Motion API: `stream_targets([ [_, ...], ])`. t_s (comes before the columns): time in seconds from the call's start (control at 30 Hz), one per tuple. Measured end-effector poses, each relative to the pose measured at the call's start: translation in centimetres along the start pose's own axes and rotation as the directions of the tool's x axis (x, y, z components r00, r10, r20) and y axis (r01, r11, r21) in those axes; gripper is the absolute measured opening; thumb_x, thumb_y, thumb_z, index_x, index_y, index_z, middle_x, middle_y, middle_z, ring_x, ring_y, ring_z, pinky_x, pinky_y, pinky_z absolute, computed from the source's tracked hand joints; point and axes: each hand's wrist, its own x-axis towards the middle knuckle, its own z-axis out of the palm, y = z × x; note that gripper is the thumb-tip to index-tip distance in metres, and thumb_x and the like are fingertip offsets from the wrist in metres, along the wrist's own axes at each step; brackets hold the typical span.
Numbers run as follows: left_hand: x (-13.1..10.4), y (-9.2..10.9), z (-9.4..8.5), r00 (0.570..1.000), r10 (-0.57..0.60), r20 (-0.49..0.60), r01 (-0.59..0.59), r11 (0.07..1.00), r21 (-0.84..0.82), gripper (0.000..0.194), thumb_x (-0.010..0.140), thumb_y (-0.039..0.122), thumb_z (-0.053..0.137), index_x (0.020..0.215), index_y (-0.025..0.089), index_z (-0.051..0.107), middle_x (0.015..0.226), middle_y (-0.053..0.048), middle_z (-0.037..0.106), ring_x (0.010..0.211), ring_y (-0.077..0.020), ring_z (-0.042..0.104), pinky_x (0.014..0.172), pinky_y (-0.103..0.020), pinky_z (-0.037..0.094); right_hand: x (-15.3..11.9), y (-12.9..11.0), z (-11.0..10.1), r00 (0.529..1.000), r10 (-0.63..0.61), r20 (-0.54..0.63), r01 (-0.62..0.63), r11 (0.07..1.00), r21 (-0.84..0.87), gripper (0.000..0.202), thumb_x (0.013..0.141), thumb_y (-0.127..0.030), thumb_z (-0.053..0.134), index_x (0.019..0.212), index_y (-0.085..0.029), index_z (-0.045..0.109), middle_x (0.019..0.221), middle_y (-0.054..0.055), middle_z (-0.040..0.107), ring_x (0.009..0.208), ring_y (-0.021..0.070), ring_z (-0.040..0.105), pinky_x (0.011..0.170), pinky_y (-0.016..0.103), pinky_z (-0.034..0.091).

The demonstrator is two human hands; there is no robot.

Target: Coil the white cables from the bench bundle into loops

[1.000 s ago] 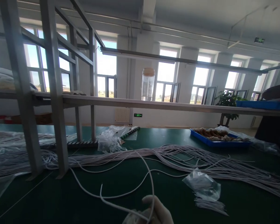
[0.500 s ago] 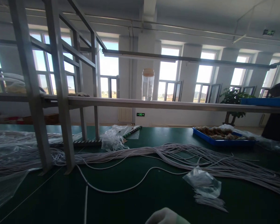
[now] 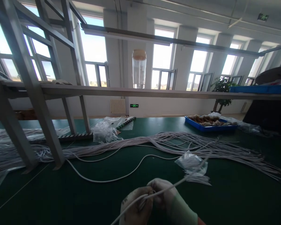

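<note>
At the bottom middle, my left hand (image 3: 136,204) in a whitish glove is closed round a light grey cable (image 3: 128,207). The cable rises past my fingers and blurs off toward the upper right. Beside it, touching fingertip to fingertip, is my right hand (image 3: 172,200), also gloved, its fingers pinched together at the cable. A small bright bit shows between the fingertips, too small to make out. Beyond my hands lies a clear plastic bag (image 3: 192,162) on a bunch of short grey pieces (image 3: 198,179).
A long bundle of grey cables (image 3: 131,142) crosses the green table (image 3: 84,200). Farther back are crumpled plastic (image 3: 105,131) and a blue tray (image 3: 209,128) of brownish parts. Metal posts (image 3: 41,106) stand at left, under a shelf (image 3: 178,93) bearing a clear bottle (image 3: 139,70).
Both hands are now in view together at the cable; before, only one gloved hand showed at the bottom edge. The strand near the front left is gone from there. The view has shifted.
</note>
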Motion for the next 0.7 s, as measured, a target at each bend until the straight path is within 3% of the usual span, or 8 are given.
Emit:
stream_targets([
  [0.13, 0.2, 1.3, -1.3, 0.917, -0.400, 0.017, 0.392, 0.891, -0.230, 0.035, 0.085, 0.054, 0.067, 0.092, 0.020, 0.073, 0.081, -0.009, 0.072, 0.083, -0.0306, 0.068, 0.072, -0.039, 0.057, 0.8, -1.5, -2.8, 0.963, -0.199, -0.183, 0.184, 0.978, -0.095, 0.040, 0.087, -0.058, 0.062, 0.089, -0.018, 0.063, 0.067, -0.004, 0.050, 0.046, 0.0085, 0.037, 0.043, 0.021, 0.032],
  [0.23, 0.8, 0.7, -2.8, 0.875, -0.480, 0.064, 0.468, 0.804, -0.367, 0.033, 0.085, 0.039, 0.066, 0.111, 0.018, 0.069, 0.105, -0.014, 0.074, 0.102, -0.0346, 0.070, 0.083, -0.045, 0.059, -0.3, -1.7, -3.3, 0.920, -0.372, -0.125, 0.328, 0.904, -0.274, 0.029, 0.086, -0.042, 0.072, 0.104, -0.019, 0.068, 0.081, 0.001, 0.058, 0.063, 0.0152, 0.053, 0.057, 0.028, 0.047],
  [0.27, 0.9, 0.0, -3.2, 0.883, -0.460, 0.090, 0.457, 0.804, -0.381, 0.037, 0.084, 0.033, 0.067, 0.118, 0.019, 0.067, 0.115, -0.015, 0.073, 0.111, -0.0352, 0.068, 0.091, -0.047, 0.057, -0.8, -1.5, -3.0, 0.884, -0.465, -0.042, 0.414, 0.821, -0.393, 0.027, 0.088, -0.036, 0.070, 0.111, -0.021, 0.069, 0.088, 0.003, 0.060, 0.071, 0.0177, 0.056, 0.063, 0.030, 0.050],
  [0.33, 1.2, -1.5, -3.8, 0.888, -0.429, 0.165, 0.459, 0.826, -0.326, 0.048, 0.079, 0.024, 0.071, 0.127, 0.020, 0.063, 0.130, -0.014, 0.069, 0.127, -0.0356, 0.061, 0.109, -0.051, 0.048, -1.7, -1.0, -2.0, 0.766, -0.603, 0.222, 0.580, 0.499, -0.645, 0.030, 0.093, -0.025, 0.062, 0.122, -0.024, 0.067, 0.100, 0.005, 0.059, 0.080, 0.0210, 0.058, 0.068, 0.034, 0.051],
  [0.4, 1.2, -3.0, -4.2, 0.867, -0.419, 0.268, 0.484, 0.835, -0.261, 0.064, 0.072, 0.018, 0.076, 0.134, 0.020, 0.058, 0.137, -0.014, 0.066, 0.137, -0.0367, 0.053, 0.117, -0.054, 0.039, -2.2, -0.7, -0.9, 0.647, -0.584, 0.489, 0.656, 0.101, -0.748, 0.032, 0.096, -0.020, 0.055, 0.126, -0.025, 0.064, 0.102, 0.007, 0.058, 0.077, 0.0210, 0.055, 0.062, 0.033, 0.047],
  [0.47, 1.1, -3.9, -4.3, 0.859, -0.376, 0.348, 0.474, 0.840, -0.263, 0.078, 0.069, 0.018, 0.079, 0.142, 0.019, 0.051, 0.142, -0.014, 0.062, 0.138, -0.0372, 0.052, 0.117, -0.053, 0.040, -2.2, -0.8, -0.2, 0.596, -0.510, 0.621, 0.670, -0.111, -0.734, 0.023, 0.096, -0.022, 0.058, 0.117, -0.023, 0.066, 0.097, 0.006, 0.058, 0.073, 0.0201, 0.052, 0.058, 0.031, 0.041],
  [0.57, 0.9, -4.4, -4.4, 0.875, -0.298, 0.382, 0.423, 0.854, -0.304, 0.085, 0.071, 0.019, 0.080, 0.147, 0.018, 0.042, 0.146, -0.016, 0.059, 0.135, -0.0362, 0.055, 0.114, -0.051, 0.043, -1.7, -1.4, 0.0, 0.549, -0.469, 0.692, 0.697, -0.199, -0.689, 0.011, 0.097, -0.030, 0.062, 0.103, -0.022, 0.066, 0.091, 0.005, 0.056, 0.070, 0.0189, 0.049, 0.057, 0.030, 0.037],
  [0.7, 0.9, -4.4, -4.8, 0.848, -0.292, 0.442, 0.434, 0.861, -0.264, 0.085, 0.073, 0.018, 0.078, 0.149, 0.018, 0.039, 0.145, -0.016, 0.059, 0.135, -0.0351, 0.055, 0.113, -0.051, 0.044, -1.4, -1.9, 0.0, 0.512, -0.490, 0.705, 0.754, -0.136, -0.642, 0.020, 0.103, -0.034, 0.051, 0.099, -0.022, 0.066, 0.088, 0.004, 0.056, 0.067, 0.0178, 0.047, 0.059, 0.030, 0.037],
])
